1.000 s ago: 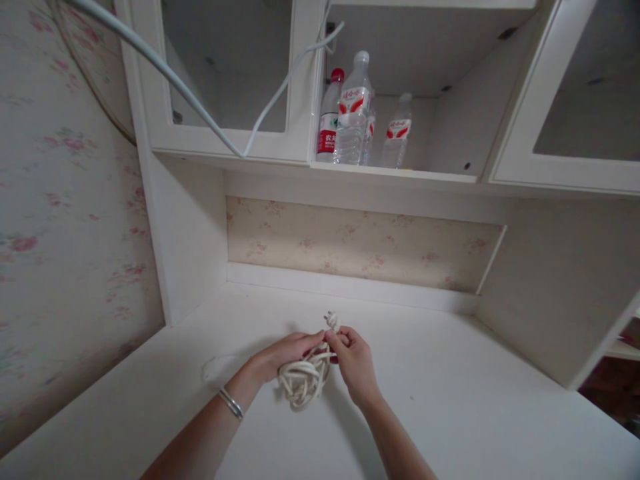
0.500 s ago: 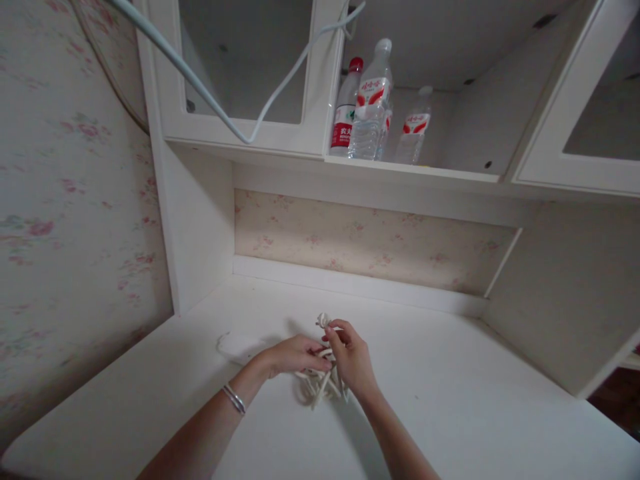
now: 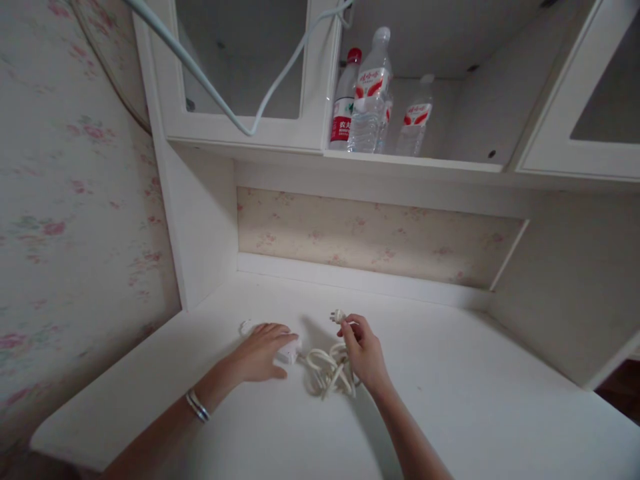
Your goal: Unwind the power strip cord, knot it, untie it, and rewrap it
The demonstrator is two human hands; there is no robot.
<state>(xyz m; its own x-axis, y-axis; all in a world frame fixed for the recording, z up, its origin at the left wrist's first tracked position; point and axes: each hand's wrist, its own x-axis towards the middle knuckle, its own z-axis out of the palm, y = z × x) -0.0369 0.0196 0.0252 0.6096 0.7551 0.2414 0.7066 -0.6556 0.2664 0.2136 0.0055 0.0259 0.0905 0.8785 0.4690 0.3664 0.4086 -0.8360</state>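
Note:
Pinched in my right hand [image 3: 364, 347] is a pale plug [image 3: 337, 316] with metal prongs pointing left. Its off-white cord [image 3: 327, 373] lies in a tangled coil on the white desk, below and left of that hand. My left hand [image 3: 260, 353] reaches over a white power strip [image 3: 290, 351], fingers and thumb spread apart. I cannot tell how firmly it touches the strip, as the hand covers most of it. The strip's right end shows beyond the fingers, where the cord joins it.
Plastic bottles [image 3: 370, 100] stand on the open shelf above. A pale blue cable [image 3: 200, 77] hangs across the left cabinet door [image 3: 240, 130]. White side panels [image 3: 205, 220] border the desk [image 3: 440, 427], and flowered wallpaper [image 3: 370, 233] covers the back.
My left hand has let go of the coiled cord and moved left onto the power strip, its fingers spreading. The right hand, still pinching the plug, has shifted slightly right.

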